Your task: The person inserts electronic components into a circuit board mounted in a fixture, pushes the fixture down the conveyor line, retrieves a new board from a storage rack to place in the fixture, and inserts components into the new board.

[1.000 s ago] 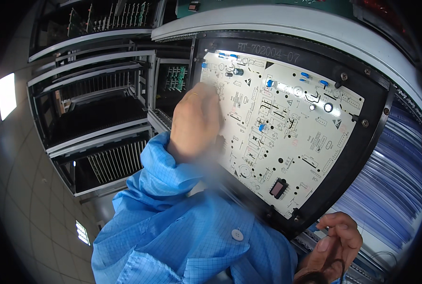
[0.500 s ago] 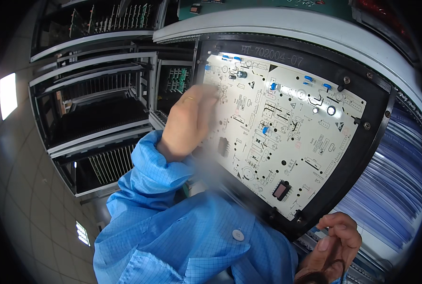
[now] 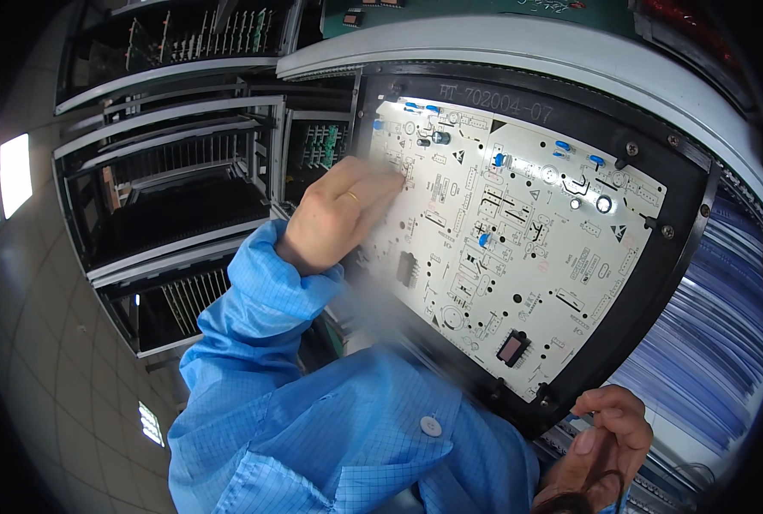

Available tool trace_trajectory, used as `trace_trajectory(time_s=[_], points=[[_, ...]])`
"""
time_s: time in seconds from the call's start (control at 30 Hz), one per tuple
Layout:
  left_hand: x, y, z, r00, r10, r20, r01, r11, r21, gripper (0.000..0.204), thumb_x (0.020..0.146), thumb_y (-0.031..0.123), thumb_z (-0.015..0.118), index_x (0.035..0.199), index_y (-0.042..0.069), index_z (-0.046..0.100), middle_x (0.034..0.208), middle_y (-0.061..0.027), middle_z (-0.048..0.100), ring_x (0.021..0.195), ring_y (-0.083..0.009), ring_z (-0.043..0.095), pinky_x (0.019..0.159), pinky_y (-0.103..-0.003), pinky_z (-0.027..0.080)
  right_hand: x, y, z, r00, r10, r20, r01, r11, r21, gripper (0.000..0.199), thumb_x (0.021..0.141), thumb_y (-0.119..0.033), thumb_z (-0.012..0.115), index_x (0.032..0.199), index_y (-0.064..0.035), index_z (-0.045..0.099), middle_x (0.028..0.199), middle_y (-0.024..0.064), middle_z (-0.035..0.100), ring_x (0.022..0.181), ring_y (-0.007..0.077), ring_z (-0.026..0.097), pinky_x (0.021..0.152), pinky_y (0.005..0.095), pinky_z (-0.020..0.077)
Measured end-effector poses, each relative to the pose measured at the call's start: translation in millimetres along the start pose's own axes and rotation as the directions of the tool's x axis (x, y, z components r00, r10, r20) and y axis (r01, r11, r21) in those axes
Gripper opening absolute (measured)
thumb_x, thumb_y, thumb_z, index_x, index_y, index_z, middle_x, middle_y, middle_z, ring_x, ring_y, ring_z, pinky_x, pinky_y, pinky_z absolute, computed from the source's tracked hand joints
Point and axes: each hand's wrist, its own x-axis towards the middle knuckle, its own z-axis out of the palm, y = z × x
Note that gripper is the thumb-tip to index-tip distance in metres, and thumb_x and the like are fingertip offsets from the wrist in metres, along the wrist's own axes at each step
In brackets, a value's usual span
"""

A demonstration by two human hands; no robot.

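Left hand [image 3: 338, 214] fingers pressed on circuit board [image 3: 518, 248]; right hand [image 3: 600, 445] grips its black frame [image 3: 655, 300]

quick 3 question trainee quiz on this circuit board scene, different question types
1. True or false: the left hand rests on the white circuit board.
2. What does the board sit in? A) a black frame B) a wooden box C) a glass case
3. Fill in: the right hand is at the frame's ____ corner.

Key:
1. True; its fingers lie on the board's upper left part.
2. A
3. Lower
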Motion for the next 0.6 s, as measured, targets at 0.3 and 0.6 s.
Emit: trace_trajectory(time_s=[0.3, 0.6], points=[[5.7, -11.6, -4.2, 0.985, 0.153, 0.078, -0.155, 0.988, 0.022, 0.025, 0.074, -0.001, 0.069, 0.099, -0.003, 0.065, 0.098, -0.0144, 0.063, 0.086, -0.0298, 0.063, 0.075, -0.035, 0.054, -0.2, 1.2, 4.3, 1.000, 0.018, -0.015, -0.017, 1.000, 0.017, 0.033, 0.088, 0.003, 0.045, 0.121, 0.0022, 0.044, 0.111, 0.0243, 0.054, 0.096, 0.0291, 0.055, 0.087, 0.0341, 0.0459], [7.1, -12.7, -10.0, 0.980, 0.161, 0.120, -0.167, 0.985, 0.039, 0.026, 0.074, -0.001, 0.068, 0.100, -0.003, 0.064, 0.098, -0.0147, 0.062, 0.088, -0.0303, 0.062, 0.077, -0.035, 0.054, 2.1, 2.0, 9.2, 0.999, 0.018, -0.034, -0.017, 1.000, 0.026, 0.032, 0.089, 0.002, 0.045, 0.121, 0.0019, 0.044, 0.110, 0.0243, 0.054, 0.095, 0.0283, 0.054, 0.087, 0.0338, 0.0449]])
